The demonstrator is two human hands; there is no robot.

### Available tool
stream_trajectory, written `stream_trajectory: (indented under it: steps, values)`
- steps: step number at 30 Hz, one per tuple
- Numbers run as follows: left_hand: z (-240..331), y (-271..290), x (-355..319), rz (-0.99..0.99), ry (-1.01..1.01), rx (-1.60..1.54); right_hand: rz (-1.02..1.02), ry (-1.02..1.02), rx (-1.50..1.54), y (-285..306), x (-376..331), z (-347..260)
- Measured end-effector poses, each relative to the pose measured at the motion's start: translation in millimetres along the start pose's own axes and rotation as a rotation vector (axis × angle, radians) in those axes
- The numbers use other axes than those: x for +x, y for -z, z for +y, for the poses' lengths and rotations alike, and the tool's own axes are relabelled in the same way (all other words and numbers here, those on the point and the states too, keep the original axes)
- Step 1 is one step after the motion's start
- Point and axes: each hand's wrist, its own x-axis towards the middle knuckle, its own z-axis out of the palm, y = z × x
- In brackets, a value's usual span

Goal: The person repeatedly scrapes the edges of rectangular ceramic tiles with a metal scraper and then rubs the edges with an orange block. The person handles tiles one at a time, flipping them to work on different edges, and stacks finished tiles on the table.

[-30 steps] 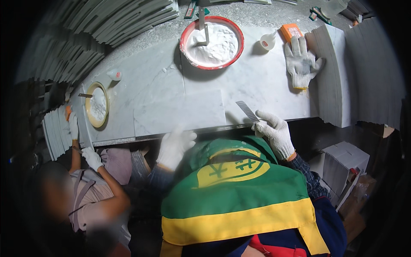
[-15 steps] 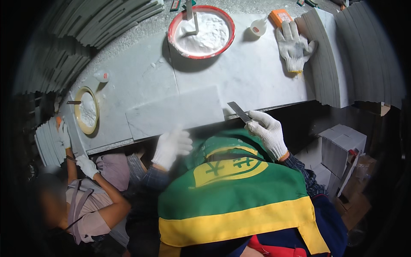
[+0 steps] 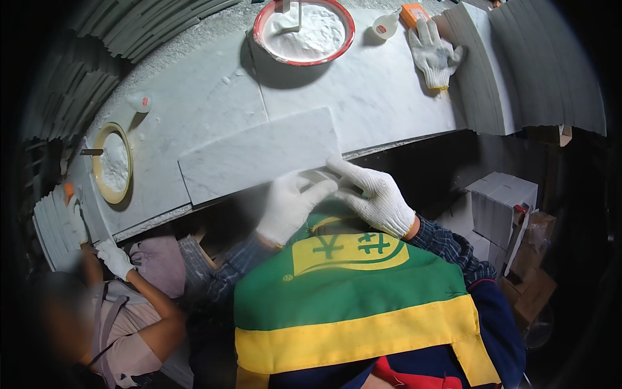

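A thin pale marble-like slab (image 3: 253,155) lies on the work surface, its near edge by my gloved hands. My right hand (image 3: 379,201) is bent at the slab's near right corner, its forefinger reaching to the edge. The flat metal blade (image 3: 315,175) it held a moment ago is mostly hidden; only a blurred greyish piece shows between my hands. My left hand (image 3: 285,206), smeared by motion, is close against the right, thumbs nearly touching. What its fingers hold, if anything, cannot be made out.
A red-rimmed basin (image 3: 304,63) of white paste with a metal tool stands at the back. Nearby are a squeeze bottle (image 3: 385,27), an orange box (image 3: 414,14), a loose glove (image 3: 433,57) and stacked slabs (image 3: 476,71). A co-worker (image 3: 129,318) works at left beside a yellow bowl (image 3: 100,175).
My left hand has moved right to meet the right hand. My right hand has shifted left to the slab's corner, and its blade is now mostly hidden. The view has shifted slightly.
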Motion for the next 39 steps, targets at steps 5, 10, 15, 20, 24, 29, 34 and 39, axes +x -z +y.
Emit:
stream_trajectory:
  steps: [5,10,15,20,24,29,34,39]
  values:
    - [-6.6,27.9,11.9,0.136,-0.221,0.126,-0.007,-0.140,0.124,15.8,-10.9,9.8]
    - [9.1,58.4,20.4,0.347,-0.737,0.844,0.150,-0.263,0.063,20.3,-1.0,31.0]
    - [11.3,55.7,41.8,0.357,-0.665,1.389,0.215,-0.151,-0.030,3.8,13.1,40.8]
    - [5.2,59.3,45.7,0.361,-0.672,1.325,0.128,-0.070,-0.297,12.1,19.2,33.9]
    - [4.9,58.8,45.0,0.360,-0.678,1.324,0.046,-0.078,-0.381,24.4,27.8,27.6]
    - [4.8,58.7,45.5,0.358,-0.672,1.317,-0.016,-0.053,-0.423,32.4,38.9,24.6]
    - [3.6,60.2,47.2,0.345,-0.683,1.317,-0.042,0.013,-0.447,35.7,46.1,23.0]
    - [3.2,60.5,46.5,0.334,-0.672,1.320,-0.061,0.120,-0.503,37.4,49.9,19.8]
